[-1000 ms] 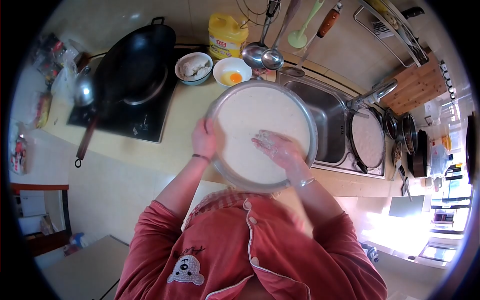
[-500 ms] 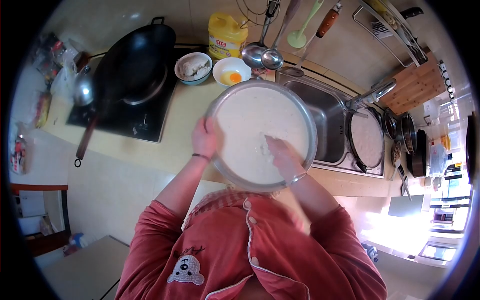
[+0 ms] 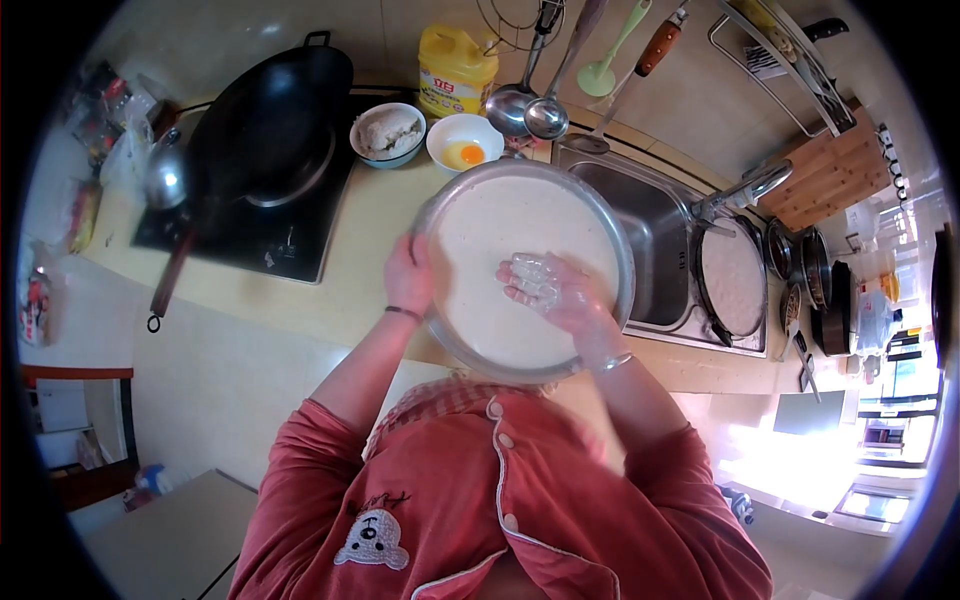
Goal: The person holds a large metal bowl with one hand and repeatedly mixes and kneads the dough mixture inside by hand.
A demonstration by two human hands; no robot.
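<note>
A large round metal basin full of milky white liquid is held in front of my body at the counter edge. My left hand grips the basin's left side, its fingers closed on the rim and wall. Over the middle of the basin is my right hand, palm turned up and fingers stretched out, coated with wet white liquid. Just beyond the basin stand a white bowl with a raw egg in it and a bowl of white powder.
On the left a black wok sits on the cooktop. To the right are a steel sink and a round pan of white stuff. A yellow jug and hanging ladles are at the back wall.
My right hand has come up out of the liquid and turned palm up, its fingers now showing. The left hand and basin have hardly moved.
</note>
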